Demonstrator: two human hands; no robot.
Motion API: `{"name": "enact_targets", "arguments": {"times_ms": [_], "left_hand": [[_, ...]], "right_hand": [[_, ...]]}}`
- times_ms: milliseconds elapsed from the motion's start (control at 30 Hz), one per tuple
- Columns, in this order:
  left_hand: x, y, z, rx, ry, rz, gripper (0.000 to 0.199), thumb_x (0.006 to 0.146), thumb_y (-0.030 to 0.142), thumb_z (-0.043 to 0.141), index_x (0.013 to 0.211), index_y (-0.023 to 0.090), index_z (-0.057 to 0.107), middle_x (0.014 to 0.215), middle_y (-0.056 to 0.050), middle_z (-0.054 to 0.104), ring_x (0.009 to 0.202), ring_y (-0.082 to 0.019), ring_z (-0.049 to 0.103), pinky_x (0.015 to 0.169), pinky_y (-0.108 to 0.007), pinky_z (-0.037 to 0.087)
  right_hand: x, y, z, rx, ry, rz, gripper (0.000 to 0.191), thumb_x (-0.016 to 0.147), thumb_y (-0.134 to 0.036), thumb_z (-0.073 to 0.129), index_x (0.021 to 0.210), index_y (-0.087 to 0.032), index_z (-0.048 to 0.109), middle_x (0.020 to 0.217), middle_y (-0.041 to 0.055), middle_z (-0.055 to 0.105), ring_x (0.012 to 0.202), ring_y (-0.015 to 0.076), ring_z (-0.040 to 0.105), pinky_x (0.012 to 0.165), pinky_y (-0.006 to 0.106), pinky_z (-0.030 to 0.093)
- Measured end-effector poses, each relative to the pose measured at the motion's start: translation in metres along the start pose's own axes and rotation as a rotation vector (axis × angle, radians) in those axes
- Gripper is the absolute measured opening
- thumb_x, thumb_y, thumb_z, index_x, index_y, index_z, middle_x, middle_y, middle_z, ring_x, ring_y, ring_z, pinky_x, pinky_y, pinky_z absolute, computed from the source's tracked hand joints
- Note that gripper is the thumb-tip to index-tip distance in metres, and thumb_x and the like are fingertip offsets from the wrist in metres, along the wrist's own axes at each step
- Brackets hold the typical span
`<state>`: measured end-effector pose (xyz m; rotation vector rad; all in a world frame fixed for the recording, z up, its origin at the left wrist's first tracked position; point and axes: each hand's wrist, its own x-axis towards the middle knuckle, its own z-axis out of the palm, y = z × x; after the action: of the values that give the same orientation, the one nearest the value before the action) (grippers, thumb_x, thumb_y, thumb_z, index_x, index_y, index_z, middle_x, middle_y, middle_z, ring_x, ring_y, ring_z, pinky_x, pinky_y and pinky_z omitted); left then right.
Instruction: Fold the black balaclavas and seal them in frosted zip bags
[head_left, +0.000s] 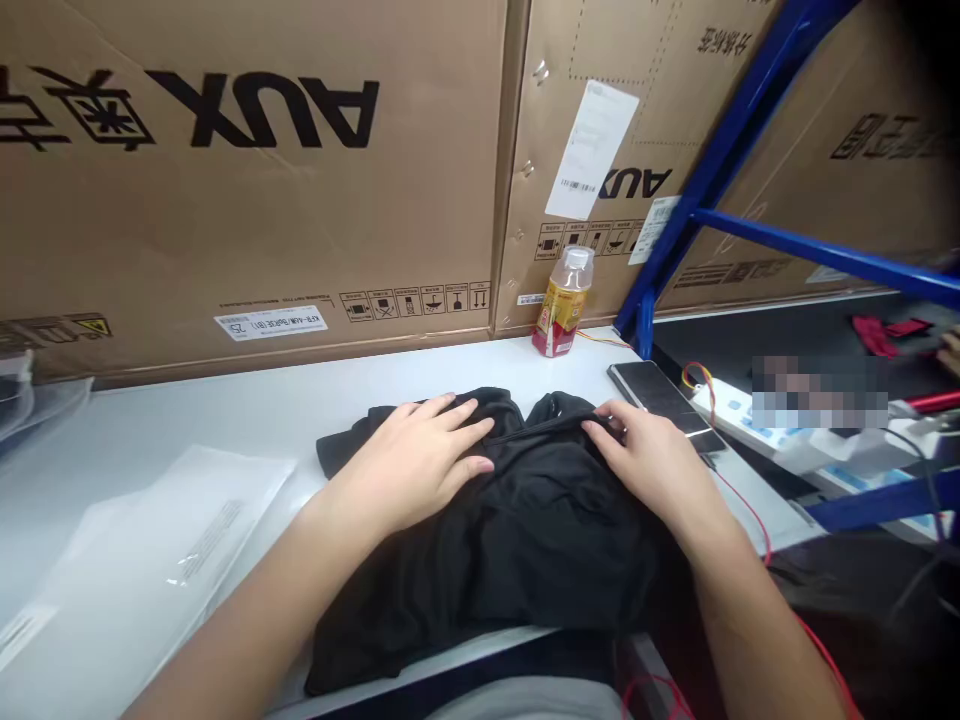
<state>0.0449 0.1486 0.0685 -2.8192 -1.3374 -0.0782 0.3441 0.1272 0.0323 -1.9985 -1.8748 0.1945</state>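
A black cloth garment (487,540) lies bunched on the white table in front of me, with a collar or zipped edge near its far side. My left hand (416,462) rests flat on the garment, fingers spread. My right hand (637,462) holds the far edge of the cloth between its fingertips, close to a black smartphone (652,393) lying face up on the table. The garment's lower part runs past the table's near edge.
A clear plastic bag (142,570) lies left on the white table (315,385). A drink bottle (564,305) stands against large cardboard boxes (247,170). A power strip (780,430) and blue shelving (720,170) are at right, with a co-worker's hand (951,350) at the edge.
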Motion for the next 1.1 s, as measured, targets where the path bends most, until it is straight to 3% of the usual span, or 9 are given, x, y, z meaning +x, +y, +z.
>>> {"name": "enact_targets", "arguments": {"times_ms": [167, 300, 433, 500, 567, 667, 733, 900, 1100], "left_hand": [[0.027, 0.006, 0.016, 0.04, 0.007, 0.003, 0.054, 0.108, 0.044, 0.049, 0.153, 0.014, 0.056, 0.169, -0.017, 0.039, 0.158, -0.043, 0.032, 0.123, -0.066, 0.031], [-0.012, 0.02, 0.006, 0.003, -0.002, 0.056, 0.062, 0.107, 0.051, 0.049, 0.161, 0.019, 0.045, 0.173, -0.011, 0.03, 0.162, -0.038, 0.024, 0.127, -0.065, 0.027], [-0.073, 0.031, 0.004, -0.109, -0.07, 0.098, 0.064, 0.104, 0.057, 0.052, 0.163, 0.033, 0.04, 0.17, -0.004, 0.037, 0.156, -0.038, 0.039, 0.12, -0.064, 0.043], [-0.095, 0.031, 0.009, -0.137, -0.059, 0.062, 0.064, 0.103, 0.057, 0.055, 0.162, 0.038, 0.039, 0.167, -0.003, 0.042, 0.152, -0.036, 0.045, 0.116, -0.06, 0.049], [-0.102, 0.024, 0.013, -0.155, -0.029, 0.033, 0.06, 0.104, 0.055, 0.054, 0.161, 0.041, 0.042, 0.165, 0.0, 0.046, 0.15, -0.034, 0.049, 0.117, -0.058, 0.049], [-0.091, 0.002, 0.01, -0.12, 0.036, -0.057, 0.049, 0.107, 0.052, 0.047, 0.155, 0.039, 0.053, 0.162, 0.001, 0.052, 0.147, -0.031, 0.053, 0.119, -0.054, 0.048], [-0.075, -0.019, 0.006, -0.02, 0.082, -0.162, 0.046, 0.109, 0.048, 0.042, 0.149, 0.034, 0.061, 0.157, -0.002, 0.059, 0.141, -0.032, 0.058, 0.113, -0.053, 0.051], [-0.032, -0.061, 0.004, 0.135, 0.091, -0.259, 0.038, 0.105, 0.028, 0.049, 0.139, 0.023, 0.067, 0.135, -0.009, 0.074, 0.12, -0.036, 0.07, 0.092, -0.049, 0.054], [-0.031, -0.055, -0.004, 0.206, 0.182, -0.225, 0.023, 0.104, 0.021, 0.051, 0.106, 0.021, 0.074, 0.1, -0.005, 0.074, 0.1, -0.028, 0.068, 0.09, -0.043, 0.047]], "right_hand": [[-0.005, -0.001, -0.002, 0.048, 0.083, 0.029, 0.019, 0.098, -0.041, 0.056, 0.102, -0.026, 0.068, 0.092, 0.0043, 0.075, 0.077, 0.0262, 0.069, 0.069, 0.036, 0.046], [-0.021, -0.003, -0.013, 0.136, 0.177, -0.165, 0.013, 0.099, -0.032, 0.055, 0.105, -0.026, 0.065, 0.103, 0.0072, 0.073, 0.093, 0.0281, 0.068, 0.082, 0.04, 0.05], [-0.048, -0.004, -0.027, 0.146, -0.23, -0.506, 0.011, 0.099, -0.028, 0.059, 0.105, -0.029, 0.068, 0.113, 0.0069, 0.068, 0.106, 0.0281, 0.064, 0.09, 0.042, 0.053], [-0.055, -0.005, -0.034, 0.173, -0.412, -0.525, 0.01, 0.099, -0.036, 0.065, 0.105, -0.031, 0.071, 0.114, 0.0051, 0.068, 0.106, 0.0267, 0.064, 0.09, 0.041, 0.055], [-0.052, -0.009, -0.039, 0.224, -0.402, -0.493, 0.016, 0.103, -0.041, 0.061, 0.099, -0.03, 0.073, 0.112, 0.0043, 0.069, 0.105, 0.025, 0.065, 0.091, 0.039, 0.055], [-0.027, -0.025, -0.037, 0.282, -0.196, -0.477, 0.027, 0.108, -0.037, 0.052, 0.093, -0.026, 0.072, 0.107, 0.0049, 0.071, 0.102, 0.0229, 0.066, 0.092, 0.036, 0.054], [-0.003, -0.041, -0.026, 0.208, -0.081, -0.506, 0.02, 0.108, -0.031, 0.053, 0.108, -0.024, 0.072, 0.114, 0.0063, 0.072, 0.108, 0.0237, 0.066, 0.097, 0.038, 0.053], [0.042, -0.075, 0.013, -0.037, -0.062, -0.584, 0.025, 0.099, -0.02, 0.065, 0.123, -0.021, 0.072, 0.117, 0.009, 0.075, 0.105, 0.0293, 0.066, 0.096, 0.044, 0.052], [0.043, -0.076, 0.016, -0.02, 0.001, -0.606, 0.018, 0.097, -0.011, 0.058, 0.107, -0.02, 0.071, 0.103, 0.0087, 0.071, 0.098, 0.0287, 0.061, 0.092, 0.043, 0.049]]}}
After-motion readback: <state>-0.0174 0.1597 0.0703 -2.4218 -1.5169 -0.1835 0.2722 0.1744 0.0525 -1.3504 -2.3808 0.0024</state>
